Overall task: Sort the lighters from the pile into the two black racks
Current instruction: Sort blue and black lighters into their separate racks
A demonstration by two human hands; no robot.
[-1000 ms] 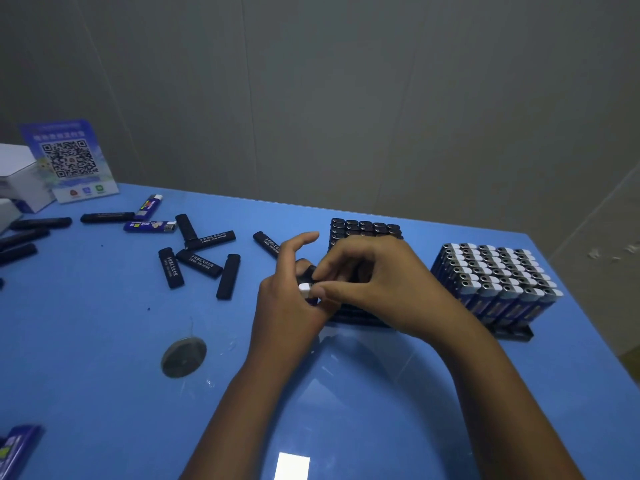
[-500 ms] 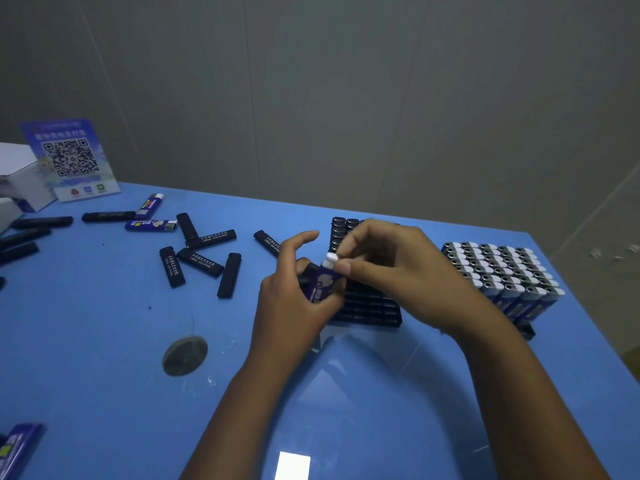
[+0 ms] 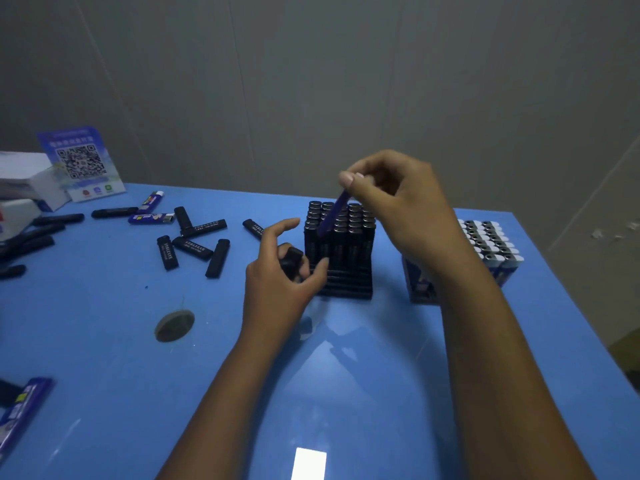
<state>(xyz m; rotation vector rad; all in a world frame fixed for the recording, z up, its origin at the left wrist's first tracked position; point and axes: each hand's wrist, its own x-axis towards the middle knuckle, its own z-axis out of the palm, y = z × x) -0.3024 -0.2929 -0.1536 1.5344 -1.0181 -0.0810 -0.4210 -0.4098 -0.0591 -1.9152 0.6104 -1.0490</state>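
The right hand (image 3: 398, 202) is hanging above the rack of black lighters (image 3: 341, 237), its fingers (image 3: 348, 178) pinching the top end of a blue lighter (image 3: 332, 213) that is tilting down toward the rack's rows. The left hand (image 3: 280, 278) is resting just beside that rack's left side, fingers curling closed around a black lighter (image 3: 292, 259). The rack of blue lighters (image 3: 491, 244) is standing further right on the table (image 3: 104, 341). Loose lighters (image 3: 194, 244) are lying scattered to the left.
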